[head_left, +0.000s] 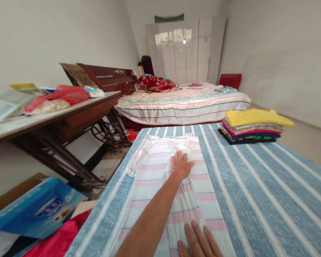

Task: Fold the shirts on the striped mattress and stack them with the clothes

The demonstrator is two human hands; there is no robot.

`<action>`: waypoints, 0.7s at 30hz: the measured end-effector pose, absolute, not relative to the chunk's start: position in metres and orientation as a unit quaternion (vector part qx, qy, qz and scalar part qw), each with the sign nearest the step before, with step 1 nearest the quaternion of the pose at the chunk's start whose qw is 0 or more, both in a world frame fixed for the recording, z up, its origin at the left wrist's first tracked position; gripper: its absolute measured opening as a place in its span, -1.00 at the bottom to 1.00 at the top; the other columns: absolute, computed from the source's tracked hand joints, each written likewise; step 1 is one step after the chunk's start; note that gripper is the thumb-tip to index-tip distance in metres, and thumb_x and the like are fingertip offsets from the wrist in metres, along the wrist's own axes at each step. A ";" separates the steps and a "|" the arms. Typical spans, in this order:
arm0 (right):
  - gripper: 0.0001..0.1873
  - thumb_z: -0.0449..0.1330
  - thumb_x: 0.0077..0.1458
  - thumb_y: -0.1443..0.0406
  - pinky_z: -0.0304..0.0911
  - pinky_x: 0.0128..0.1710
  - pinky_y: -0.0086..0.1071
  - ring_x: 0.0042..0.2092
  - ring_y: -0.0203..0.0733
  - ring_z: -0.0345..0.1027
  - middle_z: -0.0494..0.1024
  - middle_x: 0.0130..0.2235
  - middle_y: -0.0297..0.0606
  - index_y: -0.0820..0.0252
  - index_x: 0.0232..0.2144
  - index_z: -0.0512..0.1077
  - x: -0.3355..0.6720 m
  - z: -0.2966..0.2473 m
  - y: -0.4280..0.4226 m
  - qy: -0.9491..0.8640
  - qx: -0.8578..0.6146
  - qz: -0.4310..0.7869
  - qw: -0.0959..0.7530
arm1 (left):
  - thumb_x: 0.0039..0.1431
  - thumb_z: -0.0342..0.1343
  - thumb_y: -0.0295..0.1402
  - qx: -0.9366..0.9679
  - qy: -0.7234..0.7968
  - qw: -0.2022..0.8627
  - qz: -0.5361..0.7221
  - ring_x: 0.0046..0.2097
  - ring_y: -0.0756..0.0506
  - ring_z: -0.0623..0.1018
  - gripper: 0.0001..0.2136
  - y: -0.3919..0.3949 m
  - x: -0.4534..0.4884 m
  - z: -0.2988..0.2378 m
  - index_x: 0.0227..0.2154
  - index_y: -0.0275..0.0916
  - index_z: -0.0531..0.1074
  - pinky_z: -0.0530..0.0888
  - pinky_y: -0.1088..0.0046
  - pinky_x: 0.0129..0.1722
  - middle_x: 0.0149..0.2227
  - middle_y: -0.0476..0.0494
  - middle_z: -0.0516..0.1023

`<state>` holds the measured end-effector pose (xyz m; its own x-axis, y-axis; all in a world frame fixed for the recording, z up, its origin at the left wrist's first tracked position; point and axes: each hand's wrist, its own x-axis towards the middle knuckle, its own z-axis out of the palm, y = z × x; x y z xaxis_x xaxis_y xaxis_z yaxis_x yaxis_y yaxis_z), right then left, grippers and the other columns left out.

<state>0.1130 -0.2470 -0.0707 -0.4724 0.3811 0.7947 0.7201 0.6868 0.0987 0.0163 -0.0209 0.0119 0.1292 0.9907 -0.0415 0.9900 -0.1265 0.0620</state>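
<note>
1. Centrally, a white-and-pink striped garment (147,182) lies beneath both hands, on a blue-and-white striped cover (257,185).
2. The left hand (182,164) is open, palm down, fingers slightly spread, resting on the upper part of the garment.
3. The right hand (200,241), nearer the body, is also open, fingers apart over the lower part; the picture's bottom edge cuts it off.
4. Under the hands runs a folded-over layer of the garment; a short sleeve (139,159) extends left of the left hand.
5. Right of the hands and farther off, a stack of folded clothes (251,126), yellow on top, sits on the cover.
6. Beyond the hands is a bed (182,109); well to their left, a bench (5,126) carries a red plastic bag (66,95).
</note>
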 end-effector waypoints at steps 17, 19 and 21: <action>-0.64 0.07 0.16 0.23 0.06 0.14 -0.17 0.17 -0.04 0.16 0.50 -0.03 -0.20 0.08 0.02 0.34 0.128 -0.060 -0.249 -0.858 -0.289 -0.249 0.345 | 0.18 -0.34 0.08 0.791 0.602 0.109 0.028 0.32 -0.22 -0.21 -0.33 -0.148 0.006 0.020 0.24 -0.25 0.03 -0.13 0.06 0.24 0.33 -0.25 -0.19; -0.62 0.07 0.16 0.22 0.05 0.14 -0.14 0.16 -0.01 0.16 0.49 -0.01 -0.17 0.10 0.03 0.33 0.126 -0.063 -0.251 -0.859 -0.304 -0.219 0.348 | 0.19 -0.36 0.08 0.794 0.596 0.117 0.031 0.32 -0.22 -0.21 -0.33 -0.148 0.004 0.020 0.24 -0.22 0.02 -0.14 0.04 0.24 0.33 -0.25 -0.20; -0.56 0.05 0.16 0.12 0.06 0.12 -0.09 0.15 0.04 0.17 0.45 0.02 -0.13 0.10 0.06 0.31 0.126 -0.067 -0.253 -0.864 -0.318 -0.205 0.332 | 0.19 -0.36 0.08 0.796 0.592 0.120 0.029 0.32 -0.22 -0.20 -0.35 -0.148 0.004 0.021 0.24 -0.18 0.02 -0.14 0.03 0.24 0.33 -0.24 -0.20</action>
